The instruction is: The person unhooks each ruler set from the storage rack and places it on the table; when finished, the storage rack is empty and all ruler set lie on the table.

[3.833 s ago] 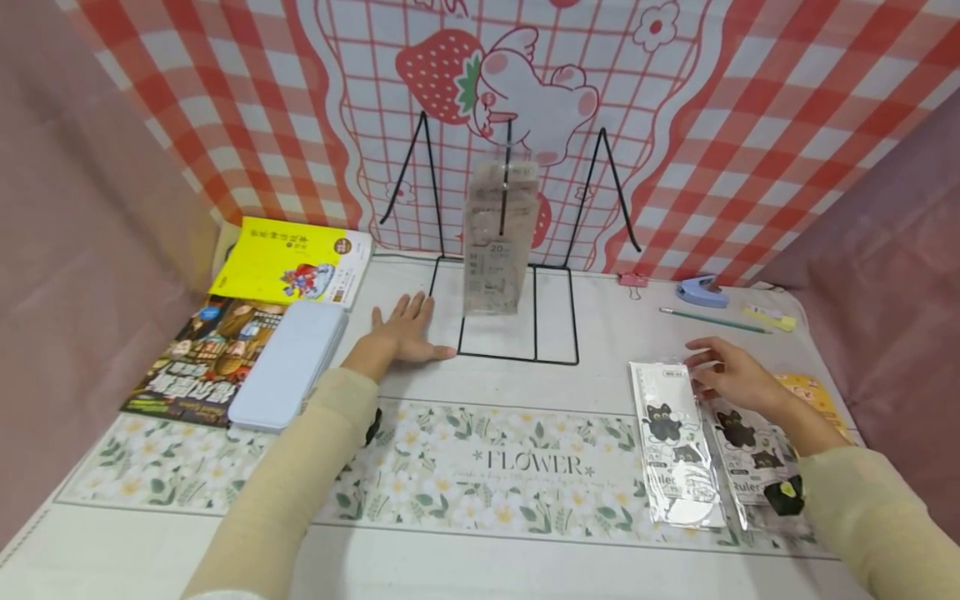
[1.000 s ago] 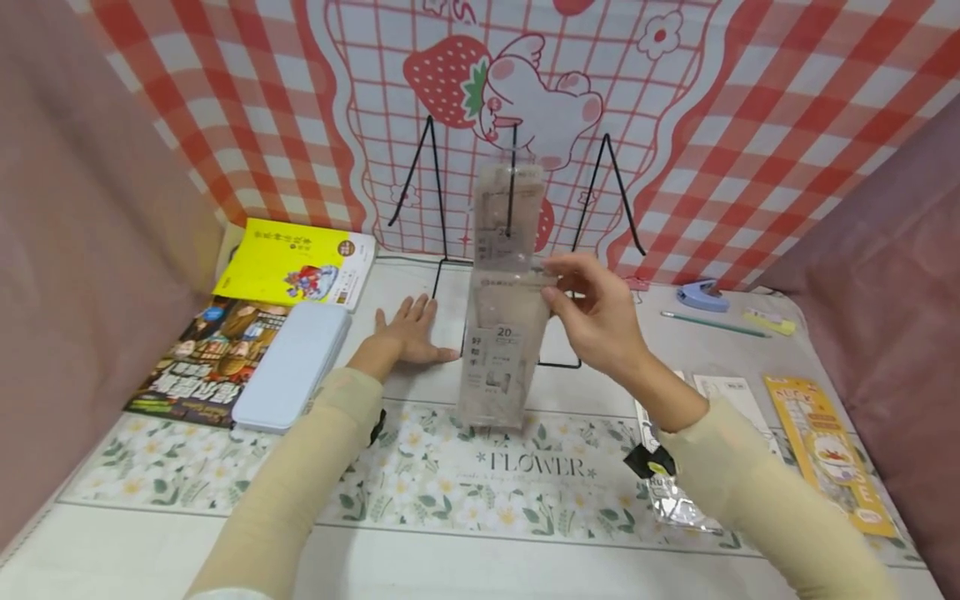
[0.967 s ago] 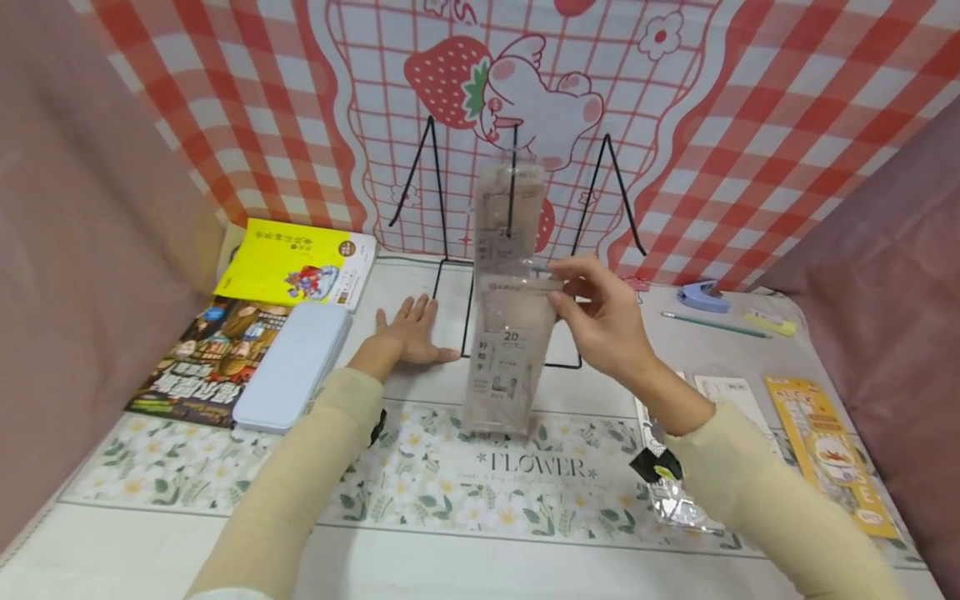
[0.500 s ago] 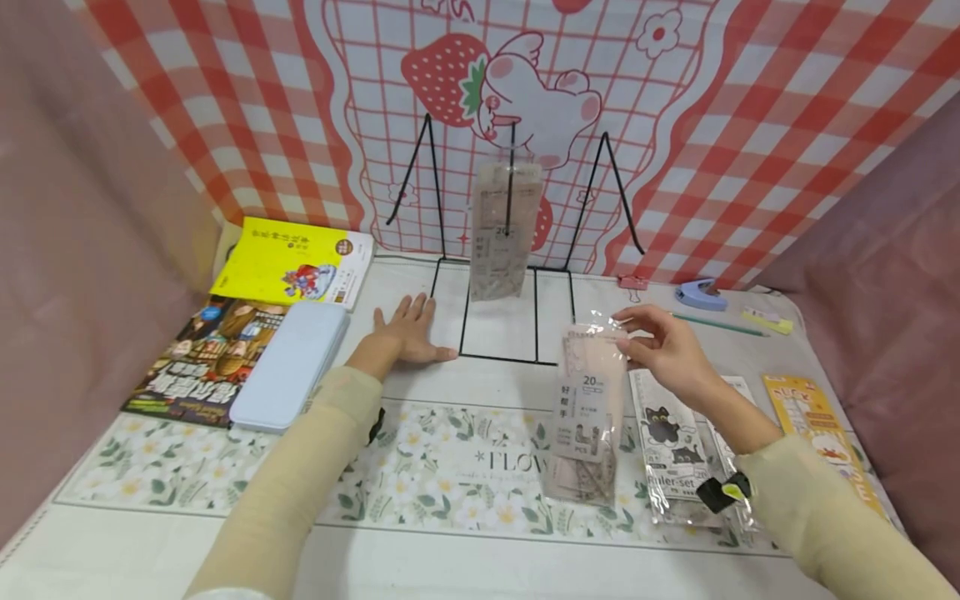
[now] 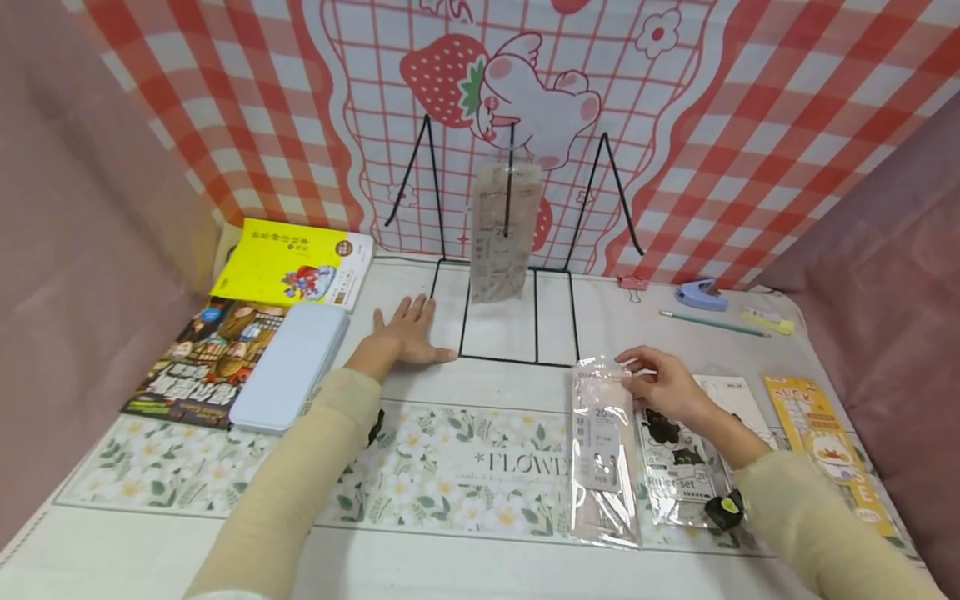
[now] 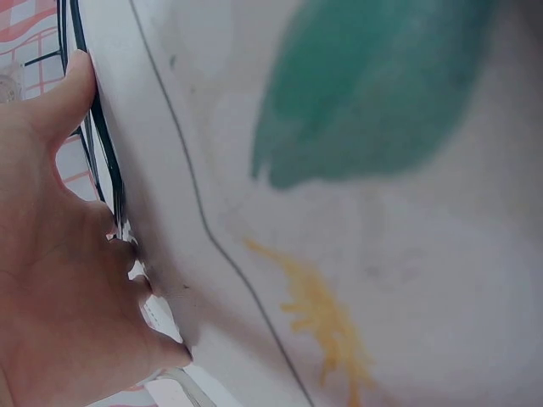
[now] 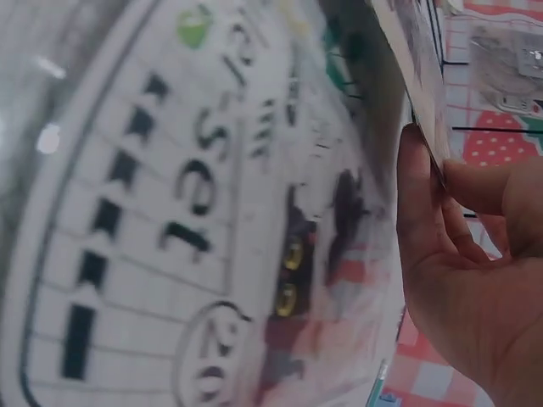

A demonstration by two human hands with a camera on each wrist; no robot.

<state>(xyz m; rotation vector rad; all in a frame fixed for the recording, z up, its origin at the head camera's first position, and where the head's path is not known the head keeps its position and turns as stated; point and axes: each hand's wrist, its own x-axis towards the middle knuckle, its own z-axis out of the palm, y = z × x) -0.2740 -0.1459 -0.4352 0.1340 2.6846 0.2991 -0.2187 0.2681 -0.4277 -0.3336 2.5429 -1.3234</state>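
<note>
Just front right of the wire rack [image 5: 498, 359], pink packet [image 5: 603, 450] marked 20 sits over the floral strip [image 5: 450, 500] on the desk [image 5: 495, 383], left of a cat-print Ruler-set packet [image 5: 678, 487]. Right hand [image 5: 667, 390] has it by the upper right edge: thumb [image 7: 484, 186] and fingers [image 7: 417, 203] in a narrow pinch. Can't tell whether the lower end touches down. Left hand [image 5: 405, 337] spread wide, palm down, holding nothing, thumb tip at the rack's front left corner, probably steadying it. Similar hanging packet [image 5: 504, 267] on the rack's middle hook [image 5: 507, 200]. Second cat packet [image 5: 731, 392] and orange packet [image 5: 821, 442] farther right.

Step in hand, judging by layout: laying the pink packet at the left end of that row, likely as part of unloading the hook. Next move calls for lowering the held edge flat and loosening the pinch without nudging the Ruler-set packet. After that, the hanging packet would probably need sliding forward off the hook, left hand bracing the rack against tipping.
</note>
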